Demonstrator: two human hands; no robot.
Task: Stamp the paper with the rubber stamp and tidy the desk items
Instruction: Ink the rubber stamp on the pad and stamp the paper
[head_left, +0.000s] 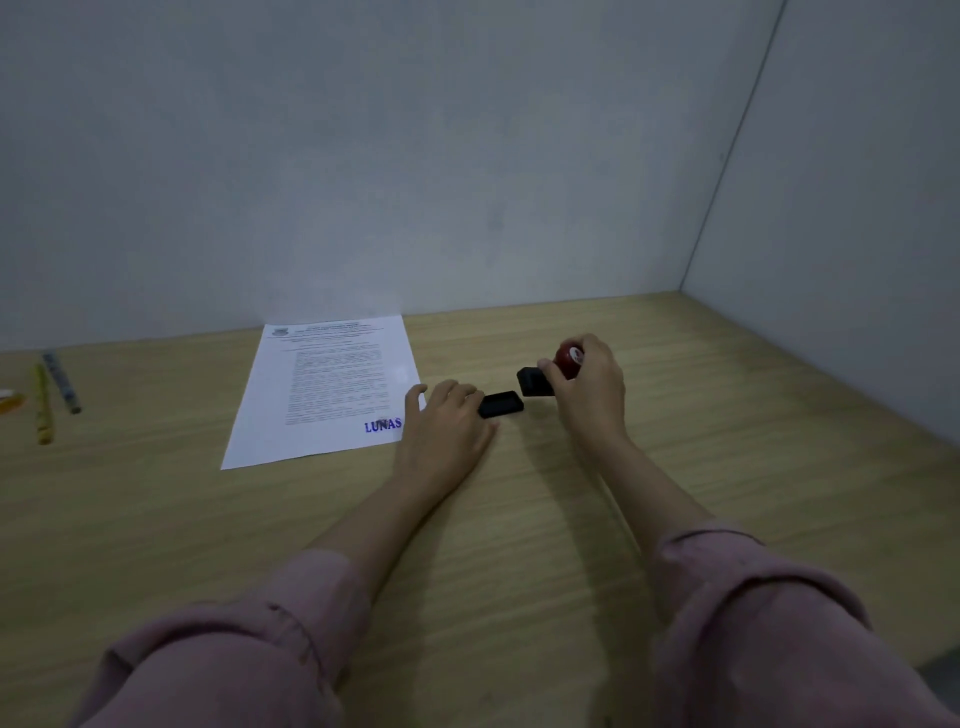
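A printed white paper (332, 384) lies on the wooden desk (519, 545), with a blue "LUNAS" stamp mark (383, 426) near its lower right corner. My right hand (592, 389) grips the rubber stamp (550, 371), which has a red knob and a black base, and holds it just above the desk to the right of the paper. A black stamp cap (501, 404) lies on the desk between my hands. My left hand (441, 426) rests flat on the desk, its fingertips touching the cap's left end and overlapping the paper's right edge.
Two pens, one yellow (42, 402) and one grey patterned (61, 382), lie at the far left, with an orange object (9, 401) at the frame edge. Grey partition walls close off the desk at the back (415, 182) and right (841, 234).
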